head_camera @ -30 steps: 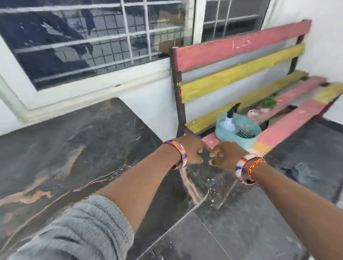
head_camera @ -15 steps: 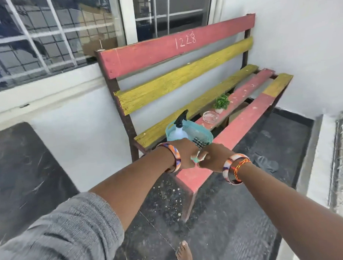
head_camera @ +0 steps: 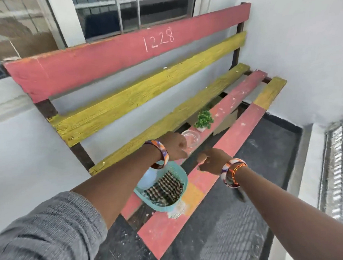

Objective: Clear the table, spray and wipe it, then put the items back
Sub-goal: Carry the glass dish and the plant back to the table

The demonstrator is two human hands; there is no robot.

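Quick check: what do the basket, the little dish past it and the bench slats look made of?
Basket: turquoise plastic, matte, with perforated walls. Dish: clear glass by its transparency and glints, though clear plastic is possible. Bench slats: painted wood; grain shows through the worn red and yellow paint.

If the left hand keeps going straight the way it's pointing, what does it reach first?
Most likely the glass bowl on the red seat slat: the left hand is already at its near rim, though whether they touch is unclear. The small potted plant sits just beyond.

basket [head_camera: 181,186] near end, bowl [head_camera: 191,137], plant [head_camera: 203,119] mid, far slats free
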